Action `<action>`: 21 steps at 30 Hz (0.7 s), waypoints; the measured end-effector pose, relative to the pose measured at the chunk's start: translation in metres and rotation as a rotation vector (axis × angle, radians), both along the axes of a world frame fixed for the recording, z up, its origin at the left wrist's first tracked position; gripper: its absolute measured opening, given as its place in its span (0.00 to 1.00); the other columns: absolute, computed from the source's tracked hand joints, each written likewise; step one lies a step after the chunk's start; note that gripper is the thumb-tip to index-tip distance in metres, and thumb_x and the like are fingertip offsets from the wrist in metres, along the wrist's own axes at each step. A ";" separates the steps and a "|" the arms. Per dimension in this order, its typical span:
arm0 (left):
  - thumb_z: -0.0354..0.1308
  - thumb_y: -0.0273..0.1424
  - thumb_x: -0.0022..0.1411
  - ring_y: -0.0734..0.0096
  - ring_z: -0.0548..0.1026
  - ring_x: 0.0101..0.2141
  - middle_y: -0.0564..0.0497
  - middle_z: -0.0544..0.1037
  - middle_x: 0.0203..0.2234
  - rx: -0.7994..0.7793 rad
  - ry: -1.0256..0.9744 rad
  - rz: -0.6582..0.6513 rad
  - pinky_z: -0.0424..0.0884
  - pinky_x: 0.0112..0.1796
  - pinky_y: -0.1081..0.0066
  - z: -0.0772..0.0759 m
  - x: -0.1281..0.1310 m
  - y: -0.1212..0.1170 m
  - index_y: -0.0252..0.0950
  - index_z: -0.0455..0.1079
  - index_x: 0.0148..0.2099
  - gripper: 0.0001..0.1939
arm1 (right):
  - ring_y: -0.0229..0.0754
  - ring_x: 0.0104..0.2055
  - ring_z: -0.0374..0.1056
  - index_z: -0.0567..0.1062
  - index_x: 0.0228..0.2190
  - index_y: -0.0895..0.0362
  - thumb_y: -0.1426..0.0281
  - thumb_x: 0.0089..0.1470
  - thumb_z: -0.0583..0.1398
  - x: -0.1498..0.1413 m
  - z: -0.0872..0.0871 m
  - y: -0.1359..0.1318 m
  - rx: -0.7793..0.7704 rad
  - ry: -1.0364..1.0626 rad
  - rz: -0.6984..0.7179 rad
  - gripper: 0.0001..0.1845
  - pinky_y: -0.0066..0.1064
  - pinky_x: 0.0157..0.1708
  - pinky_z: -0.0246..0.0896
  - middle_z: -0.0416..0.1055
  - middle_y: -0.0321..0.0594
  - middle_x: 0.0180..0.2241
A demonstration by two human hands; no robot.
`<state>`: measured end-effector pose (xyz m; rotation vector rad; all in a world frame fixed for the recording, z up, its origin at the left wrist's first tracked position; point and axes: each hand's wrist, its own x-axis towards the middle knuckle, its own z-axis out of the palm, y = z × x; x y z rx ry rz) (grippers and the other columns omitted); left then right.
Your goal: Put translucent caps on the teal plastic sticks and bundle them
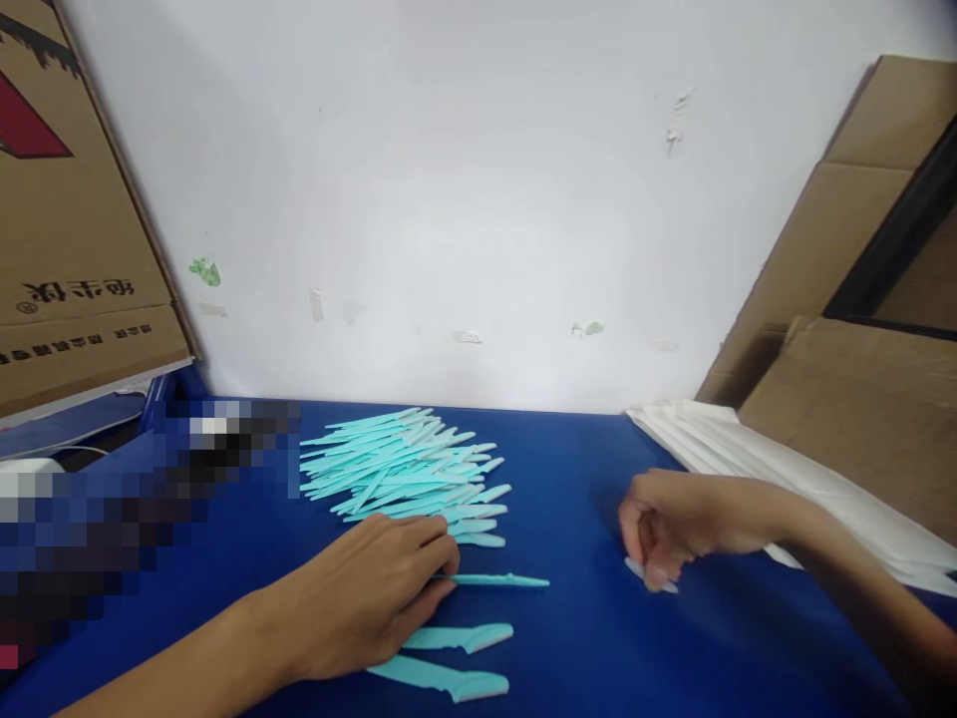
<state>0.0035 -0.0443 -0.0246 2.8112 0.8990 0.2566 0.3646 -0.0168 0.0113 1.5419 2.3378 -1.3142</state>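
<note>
My left hand (389, 588) is closed, pinching a turquoise eyebrow razor (502, 579) between thumb and fingers. The razor lies nearly level, its free end pointing right. Just below that hand, two more eyebrow razors (471, 682) rest on the blue table, their handles partly hidden by the hand. Beyond my fingers spreads a heap of similar turquoise razors (404, 464). Off to the right, my right hand (665, 529) is held in a pinch around a small, thin whitish piece (635, 568), too small and covered to name. The two hands are well apart.
A blue table (568, 479) meets a white wall (478, 199) at the back. White flat sheets or bags (718, 439) lie along the right side, beside brown cardboard (859, 419). A large printed carton (82, 219) stands at left, above a blurred-out patch (186, 499).
</note>
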 end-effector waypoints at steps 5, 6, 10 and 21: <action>0.44 0.28 0.75 0.67 0.72 0.34 0.53 0.75 0.37 0.014 -0.029 0.050 0.60 0.32 0.69 0.001 0.000 0.003 0.41 0.64 0.45 0.08 | 0.41 0.31 0.75 0.77 0.42 0.52 0.62 0.57 0.64 -0.031 0.001 -0.004 0.265 0.227 0.092 0.11 0.28 0.32 0.68 0.79 0.35 0.29; 0.43 0.29 0.76 0.66 0.71 0.34 0.53 0.75 0.36 0.024 -0.031 0.064 0.60 0.31 0.69 0.001 0.000 0.004 0.41 0.64 0.45 0.09 | 0.40 0.31 0.75 0.75 0.46 0.52 0.62 0.59 0.63 -0.036 -0.001 -0.003 0.289 0.270 0.080 0.15 0.28 0.32 0.68 0.79 0.35 0.30; 0.42 0.31 0.76 0.65 0.71 0.34 0.52 0.74 0.36 0.046 -0.016 0.102 0.60 0.31 0.68 -0.003 -0.002 0.007 0.41 0.64 0.45 0.10 | 0.40 0.33 0.74 0.78 0.44 0.54 0.59 0.63 0.60 -0.048 -0.006 -0.001 0.391 0.335 0.024 0.14 0.29 0.34 0.68 0.80 0.38 0.32; 0.42 0.32 0.76 0.63 0.74 0.35 0.52 0.75 0.38 0.037 0.006 0.192 0.61 0.32 0.68 -0.008 -0.003 0.009 0.43 0.64 0.48 0.09 | 0.41 0.30 0.75 0.82 0.33 0.56 0.55 0.60 0.63 -0.052 -0.014 0.001 0.438 0.402 -0.094 0.17 0.28 0.31 0.67 0.81 0.39 0.30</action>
